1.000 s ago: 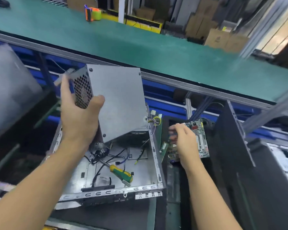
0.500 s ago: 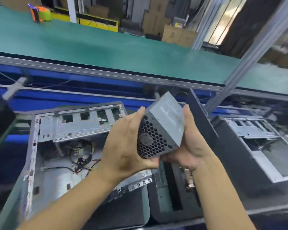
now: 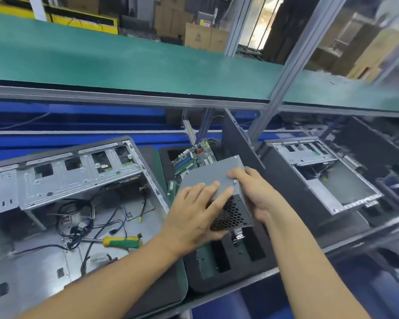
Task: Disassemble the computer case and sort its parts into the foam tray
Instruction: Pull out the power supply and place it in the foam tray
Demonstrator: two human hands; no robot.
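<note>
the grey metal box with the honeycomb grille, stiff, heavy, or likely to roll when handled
Probably stiff: the power supply is a sheet-metal box with a honeycomb grille. Likely heavy for its size, since the left hand and right hand both hold it. Its flat faces suggest it won't roll on the foam tray.

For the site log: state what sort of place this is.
Probably a factory line for taking computers apart: a long green conveyor-style belt on metal framing, opened computer cases on the bench below it, and cardboard boxes stacked behind.
</note>
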